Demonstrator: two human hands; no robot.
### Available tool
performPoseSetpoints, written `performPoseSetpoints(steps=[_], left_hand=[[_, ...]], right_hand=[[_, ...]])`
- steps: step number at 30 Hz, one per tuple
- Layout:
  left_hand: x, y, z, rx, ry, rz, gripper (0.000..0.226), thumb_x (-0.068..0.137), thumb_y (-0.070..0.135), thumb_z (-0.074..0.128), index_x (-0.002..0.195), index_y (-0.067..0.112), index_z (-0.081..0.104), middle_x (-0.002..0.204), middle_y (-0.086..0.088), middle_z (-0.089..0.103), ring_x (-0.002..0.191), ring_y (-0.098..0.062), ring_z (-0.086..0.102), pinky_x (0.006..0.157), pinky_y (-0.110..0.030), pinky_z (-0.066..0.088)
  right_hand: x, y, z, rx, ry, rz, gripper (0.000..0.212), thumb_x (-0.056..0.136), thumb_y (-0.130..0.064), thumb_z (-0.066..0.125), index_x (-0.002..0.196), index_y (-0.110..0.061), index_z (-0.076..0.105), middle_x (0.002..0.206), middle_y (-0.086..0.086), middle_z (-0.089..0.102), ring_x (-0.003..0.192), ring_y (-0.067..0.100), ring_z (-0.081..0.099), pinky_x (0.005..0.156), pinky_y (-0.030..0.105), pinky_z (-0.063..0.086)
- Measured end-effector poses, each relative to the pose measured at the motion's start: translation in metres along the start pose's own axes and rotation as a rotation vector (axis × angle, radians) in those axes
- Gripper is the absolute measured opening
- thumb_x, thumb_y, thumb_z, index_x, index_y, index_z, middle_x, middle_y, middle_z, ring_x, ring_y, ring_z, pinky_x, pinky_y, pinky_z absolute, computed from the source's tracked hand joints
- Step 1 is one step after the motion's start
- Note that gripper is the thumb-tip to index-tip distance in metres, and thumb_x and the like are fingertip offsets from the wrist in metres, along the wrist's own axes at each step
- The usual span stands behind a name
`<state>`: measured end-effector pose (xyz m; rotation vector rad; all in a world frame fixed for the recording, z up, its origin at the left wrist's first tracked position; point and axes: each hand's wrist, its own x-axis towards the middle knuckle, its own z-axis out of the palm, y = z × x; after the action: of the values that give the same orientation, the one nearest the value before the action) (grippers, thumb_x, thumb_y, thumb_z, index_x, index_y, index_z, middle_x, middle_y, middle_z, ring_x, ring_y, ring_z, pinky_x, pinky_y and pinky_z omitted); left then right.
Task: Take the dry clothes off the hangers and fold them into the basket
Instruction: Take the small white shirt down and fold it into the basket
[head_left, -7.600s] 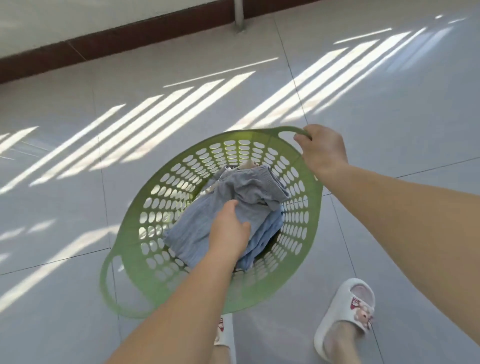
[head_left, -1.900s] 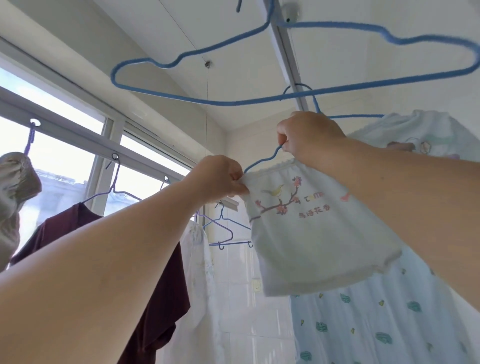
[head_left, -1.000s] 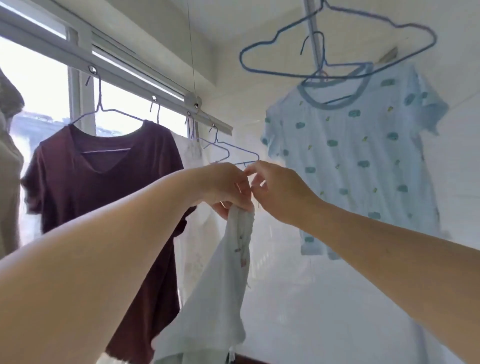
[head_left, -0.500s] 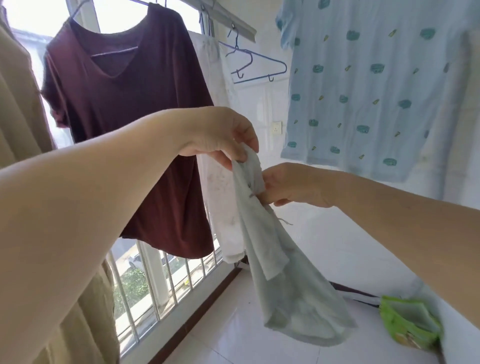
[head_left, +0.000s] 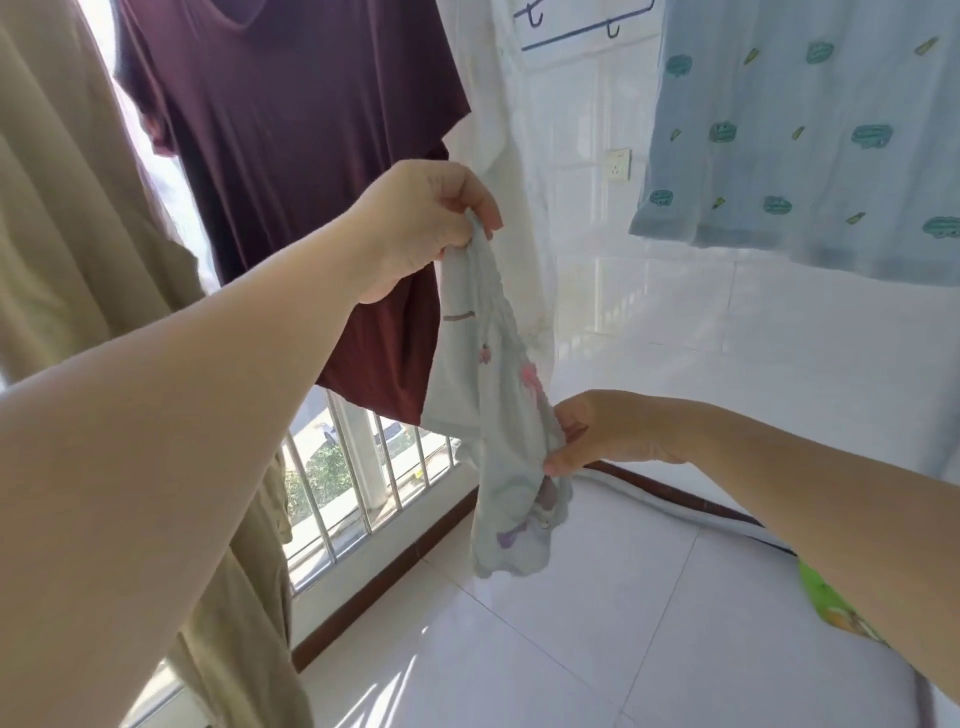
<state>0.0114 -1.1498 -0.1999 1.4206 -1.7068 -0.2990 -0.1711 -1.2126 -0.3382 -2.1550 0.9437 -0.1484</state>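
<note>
A small pale garment (head_left: 488, 395) with a pink and purple print hangs in the air in front of me, off its hanger. My left hand (head_left: 421, 218) pinches its top edge. My right hand (head_left: 597, 431) pinches it lower down on its right side, and the bottom part droops below that hand. The basket is out of view.
A maroon T-shirt (head_left: 291, 135), a white garment (head_left: 514, 171) and a light blue patterned shirt (head_left: 810, 135) still hang behind. Beige cloth (head_left: 67, 218) hangs at the left. A barred window (head_left: 353, 493) is low left. A green packet (head_left: 826, 603) lies beside my right arm. White tiled floor (head_left: 571, 623) lies below.
The view has tilted further down. My right hand has slid down the garment to a lower point, stretching it between both hands. My left hand keeps its hold on the top.
</note>
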Motion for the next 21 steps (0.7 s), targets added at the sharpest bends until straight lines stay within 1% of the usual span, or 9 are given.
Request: performPoseSetpoints(steps=[2,5,8,11,13,15,17,19,21], left_hand=[[-0.003,-0.013,-0.001,-0.017,0.085,-0.019,0.044,0.076,-0.017,0.042,0.068,0.02,0.064,0.081,-0.004,0.061,0.081,-0.02,0.055,0.083,-0.036,0.052],[-0.009,-0.029,-0.005,-0.027,0.183,-0.047,0.042,0.078,-0.016,0.044,0.069,0.02,0.063,0.082,-0.004,0.062,0.081,-0.019,0.055,0.073,-0.027,0.048],[-0.018,-0.047,-0.006,0.094,0.236,-0.098,0.04,0.083,-0.011,0.048,0.07,0.024,0.062,0.086,-0.003,0.064,0.081,-0.016,0.058,0.076,-0.027,0.051],[-0.03,-0.065,0.0,0.288,0.244,-0.154,0.036,0.085,-0.008,0.048,0.073,0.022,0.063,0.086,-0.002,0.06,0.071,-0.012,0.053,0.056,-0.011,0.045],[-0.039,-0.078,0.005,0.351,0.245,-0.205,0.031,0.085,-0.009,0.047,0.08,0.015,0.065,0.09,-0.006,0.061,0.068,-0.013,0.052,0.049,-0.008,0.041],[-0.047,-0.091,0.007,0.363,0.242,-0.244,0.031,0.084,-0.011,0.048,0.082,0.014,0.067,0.096,-0.01,0.065,0.079,-0.021,0.06,0.059,-0.015,0.05],[-0.057,-0.104,0.011,0.383,0.217,-0.276,0.032,0.084,-0.01,0.048,0.085,0.016,0.068,0.097,-0.008,0.066,0.083,-0.019,0.061,0.065,-0.015,0.05],[-0.067,-0.118,0.016,0.421,0.188,-0.321,0.032,0.085,-0.007,0.049,0.093,0.017,0.068,0.099,-0.005,0.066,0.089,-0.017,0.061,0.075,-0.022,0.051],[-0.077,-0.13,0.022,0.444,0.158,-0.363,0.032,0.085,-0.007,0.05,0.099,0.015,0.068,0.098,-0.005,0.065,0.089,-0.017,0.059,0.075,-0.024,0.049]], right_hand=[[0.003,0.01,0.005,-0.099,-0.019,0.023,0.031,0.073,-0.036,0.077,0.101,-0.025,0.069,0.105,-0.009,0.069,0.103,0.011,0.061,0.101,0.033,0.043],[0.003,0.024,0.006,-0.188,-0.016,0.092,0.041,0.075,-0.042,0.074,0.109,-0.02,0.067,0.112,-0.004,0.065,0.108,0.014,0.057,0.101,0.031,0.041],[0.003,0.039,0.001,-0.205,-0.017,0.118,0.039,0.077,-0.046,0.069,0.101,-0.016,0.068,0.103,0.0,0.067,0.098,0.017,0.059,0.095,0.034,0.044],[0.002,0.05,-0.006,-0.225,0.047,0.138,0.049,0.081,-0.05,0.062,0.097,-0.004,0.065,0.081,0.008,0.058,0.075,0.021,0.051,0.075,0.034,0.044],[0.003,0.056,-0.012,-0.156,0.108,0.118,0.039,0.083,-0.044,0.063,0.092,-0.007,0.07,0.085,0.006,0.066,0.08,0.028,0.06,0.081,0.035,0.052],[0.004,0.059,-0.016,-0.057,0.202,0.07,0.023,0.083,-0.034,0.067,0.089,-0.012,0.072,0.094,0.009,0.07,0.092,0.026,0.065,0.088,0.036,0.054],[0.006,0.062,-0.019,0.02,0.296,0.027,0.019,0.082,-0.025,0.069,0.087,-0.007,0.073,0.094,0.013,0.07,0.089,0.028,0.066,0.086,0.037,0.056],[0.009,0.065,-0.019,0.113,0.368,0.005,0.016,0.082,-0.017,0.07,0.087,-0.001,0.07,0.095,0.019,0.069,0.082,0.029,0.065,0.085,0.041,0.056],[0.011,0.065,-0.018,0.227,0.41,-0.021,0.01,0.081,-0.008,0.069,0.088,-0.002,0.068,0.097,0.023,0.067,0.081,0.025,0.063,0.084,0.042,0.056]])
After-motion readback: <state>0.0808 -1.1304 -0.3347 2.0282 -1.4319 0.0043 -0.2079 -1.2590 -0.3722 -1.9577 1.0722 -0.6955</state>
